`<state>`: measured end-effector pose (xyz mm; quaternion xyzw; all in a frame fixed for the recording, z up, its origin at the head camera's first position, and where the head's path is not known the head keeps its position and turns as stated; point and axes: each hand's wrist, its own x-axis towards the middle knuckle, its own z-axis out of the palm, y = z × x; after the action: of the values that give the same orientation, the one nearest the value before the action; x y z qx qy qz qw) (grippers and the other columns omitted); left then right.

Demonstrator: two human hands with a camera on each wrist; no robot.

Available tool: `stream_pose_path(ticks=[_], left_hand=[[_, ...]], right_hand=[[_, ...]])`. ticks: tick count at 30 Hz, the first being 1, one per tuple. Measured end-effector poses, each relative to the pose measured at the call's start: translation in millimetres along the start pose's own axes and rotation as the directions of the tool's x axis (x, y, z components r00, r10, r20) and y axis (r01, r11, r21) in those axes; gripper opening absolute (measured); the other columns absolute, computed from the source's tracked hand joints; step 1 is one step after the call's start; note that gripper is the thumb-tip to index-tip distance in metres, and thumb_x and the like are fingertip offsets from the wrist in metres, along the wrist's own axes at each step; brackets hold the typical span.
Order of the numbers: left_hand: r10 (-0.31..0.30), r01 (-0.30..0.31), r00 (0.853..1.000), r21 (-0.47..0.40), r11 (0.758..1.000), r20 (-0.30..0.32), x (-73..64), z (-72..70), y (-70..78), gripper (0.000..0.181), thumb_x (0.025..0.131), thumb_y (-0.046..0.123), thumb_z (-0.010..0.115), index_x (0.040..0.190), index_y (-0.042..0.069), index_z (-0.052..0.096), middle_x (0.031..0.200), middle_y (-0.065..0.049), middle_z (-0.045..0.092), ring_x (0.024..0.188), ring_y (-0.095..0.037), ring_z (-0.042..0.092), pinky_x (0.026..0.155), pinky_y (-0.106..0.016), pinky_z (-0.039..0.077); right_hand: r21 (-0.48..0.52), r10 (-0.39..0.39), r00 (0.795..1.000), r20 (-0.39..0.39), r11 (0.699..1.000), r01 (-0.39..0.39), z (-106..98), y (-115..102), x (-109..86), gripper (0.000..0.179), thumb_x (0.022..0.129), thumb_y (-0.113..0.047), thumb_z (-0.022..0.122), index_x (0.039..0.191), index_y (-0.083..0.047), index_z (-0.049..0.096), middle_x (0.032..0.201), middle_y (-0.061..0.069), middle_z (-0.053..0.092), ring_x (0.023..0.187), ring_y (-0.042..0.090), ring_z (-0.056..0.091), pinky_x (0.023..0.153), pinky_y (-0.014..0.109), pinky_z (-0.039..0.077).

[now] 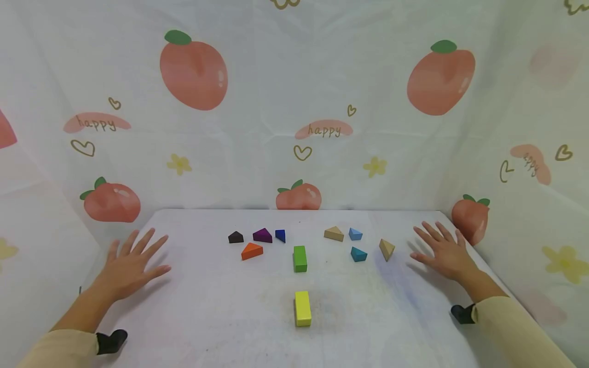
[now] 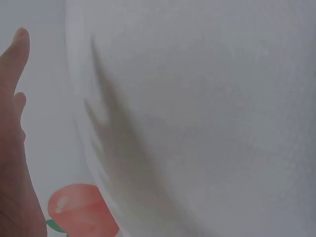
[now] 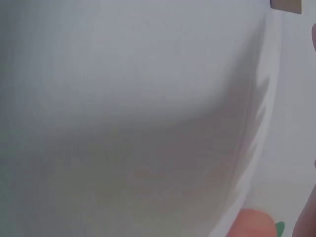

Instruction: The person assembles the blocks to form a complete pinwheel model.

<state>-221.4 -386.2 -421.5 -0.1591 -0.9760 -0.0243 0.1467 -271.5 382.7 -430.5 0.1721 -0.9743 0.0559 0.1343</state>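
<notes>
My left hand (image 1: 128, 270) hovers over the table's left side, fingers spread and holding nothing. Over the right side hovers my right hand (image 1: 448, 255), also spread; a natural wooden triangular block (image 1: 387, 249) lies nearest to it. In the middle, a green rectangular block (image 1: 300, 258) lies behind a yellow one (image 1: 302, 308). Left of them are an orange triangular block (image 1: 252, 251), a black one (image 1: 236, 237), a purple one (image 1: 263, 235) and a dark blue one (image 1: 280, 235). Right of centre sit another wooden block (image 1: 334, 233), a light blue block (image 1: 355, 234) and a teal block (image 1: 359, 254).
A white table (image 1: 211, 317) carries all the blocks. Behind it and at both sides hangs a white curtain (image 1: 257, 168) printed with peaches, hearts and flowers. Black straps (image 1: 112, 341) show at the beige sleeve cuffs (image 1: 64, 347).
</notes>
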Motion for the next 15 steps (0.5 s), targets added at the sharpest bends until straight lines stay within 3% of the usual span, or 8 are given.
stream_pose_path(ticks=[7, 15], left_hand=[[0.025, -0.025, 1.000, -0.015, 1.000, -0.012, 7.2, -3.5, 11.9, 0.081, 0.091, 0.056, 0.057, 0.156, 0.023, 0.023, 0.158, -0.017, 0.016, 0.142, -0.047, 0.006, 0.107, -0.066, -0.013], [0.068, -0.070, 0.996, -0.036, 0.997, -0.050, 14.2, -7.2, 29.1, 0.076, 0.089, 0.055, 0.060, 0.152, 0.021, 0.033, 0.156, -0.018, 0.024, 0.141, -0.046, 0.012, 0.110, -0.063, -0.010]], right_hand=[[-0.009, -0.061, 0.996, -0.073, 0.998, 0.060, 3.3, -5.6, 2.6, 0.075, 0.090, -0.052, 0.062, 0.151, -0.017, 0.036, 0.153, 0.017, 0.032, 0.141, 0.041, 0.017, 0.106, 0.071, 0.006], [0.040, -0.137, 0.981, -0.134, 0.989, 0.144, 2.1, -19.0, 3.0, 0.073, 0.088, -0.046, 0.066, 0.149, -0.016, 0.040, 0.152, 0.017, 0.035, 0.145, 0.036, 0.015, 0.109, 0.067, 0.004]])
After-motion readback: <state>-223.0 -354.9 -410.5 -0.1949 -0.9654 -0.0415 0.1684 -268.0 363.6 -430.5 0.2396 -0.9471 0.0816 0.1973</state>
